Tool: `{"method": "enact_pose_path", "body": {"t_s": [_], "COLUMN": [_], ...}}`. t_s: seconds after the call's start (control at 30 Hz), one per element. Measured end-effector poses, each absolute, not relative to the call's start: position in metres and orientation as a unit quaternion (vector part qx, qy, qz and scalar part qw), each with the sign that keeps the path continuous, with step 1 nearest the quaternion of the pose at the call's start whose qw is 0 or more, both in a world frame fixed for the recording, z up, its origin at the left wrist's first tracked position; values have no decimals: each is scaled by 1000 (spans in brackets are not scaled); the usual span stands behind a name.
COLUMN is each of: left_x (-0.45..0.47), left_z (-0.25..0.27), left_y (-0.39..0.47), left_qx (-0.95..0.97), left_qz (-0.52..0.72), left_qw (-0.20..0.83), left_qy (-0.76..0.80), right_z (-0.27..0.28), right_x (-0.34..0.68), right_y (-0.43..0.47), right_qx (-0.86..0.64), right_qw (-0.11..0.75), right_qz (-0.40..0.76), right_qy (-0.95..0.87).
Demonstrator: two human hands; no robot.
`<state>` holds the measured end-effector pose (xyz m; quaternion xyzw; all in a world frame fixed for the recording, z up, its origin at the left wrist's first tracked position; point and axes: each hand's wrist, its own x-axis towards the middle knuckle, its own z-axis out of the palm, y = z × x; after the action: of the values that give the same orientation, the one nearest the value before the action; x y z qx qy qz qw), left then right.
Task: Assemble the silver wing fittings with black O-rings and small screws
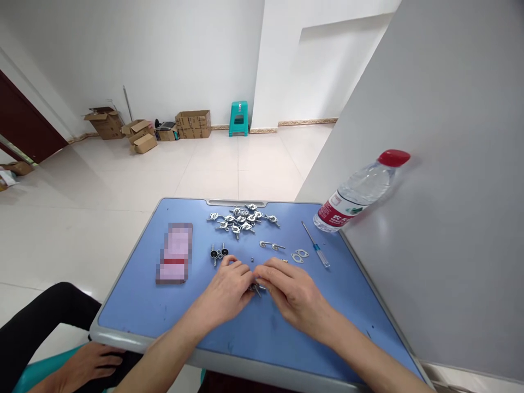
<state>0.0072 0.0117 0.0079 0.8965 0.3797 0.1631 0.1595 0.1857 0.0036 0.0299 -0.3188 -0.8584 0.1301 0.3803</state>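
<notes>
My left hand point(230, 288) and my right hand point(295, 288) meet over the blue table, fingers closed around a small silver metal fitting point(257, 290) with a thin pin sticking out. The fingers hide most of it. Just beyond my left hand lie fittings with black round ends point(219, 253). A tiny metal piece point(252, 260) sits beyond the fingertips, and a small brass-coloured piece point(284, 261) is partly behind my right hand. Past these are two rod-like metal parts point(272, 246) and two flat oval plates with holes point(299, 255).
On the blue table point(135, 305), a pile of silver fittings point(241, 218) lies at the far side. A screwdriver point(318, 248) and a tilted water bottle point(356, 194) are at the right; a blurred pink item point(175, 254) is at the left. Another person's hand point(88, 365) rests lower left.
</notes>
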Motion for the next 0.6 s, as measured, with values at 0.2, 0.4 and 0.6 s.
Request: {"method": "enact_pose_path", "body": {"t_s": [0.2,0.4,0.6], "left_x": [3,-18,-36], "left_z": [13,37,41], "left_y": [13,33,62], "left_qx": [898,803,768], "left_qz": [185,273,217], "left_qw": [164,141,93], "left_qy": [365,510,596], "right_z": [31,28,25], "right_x": [190,194,193], "right_y": [10,18,21], "right_qx": [-334,-389,-385], "right_qw": [491,557,538], "right_qz": [177,197,198], "right_qy": [-785,-708,-723]}}
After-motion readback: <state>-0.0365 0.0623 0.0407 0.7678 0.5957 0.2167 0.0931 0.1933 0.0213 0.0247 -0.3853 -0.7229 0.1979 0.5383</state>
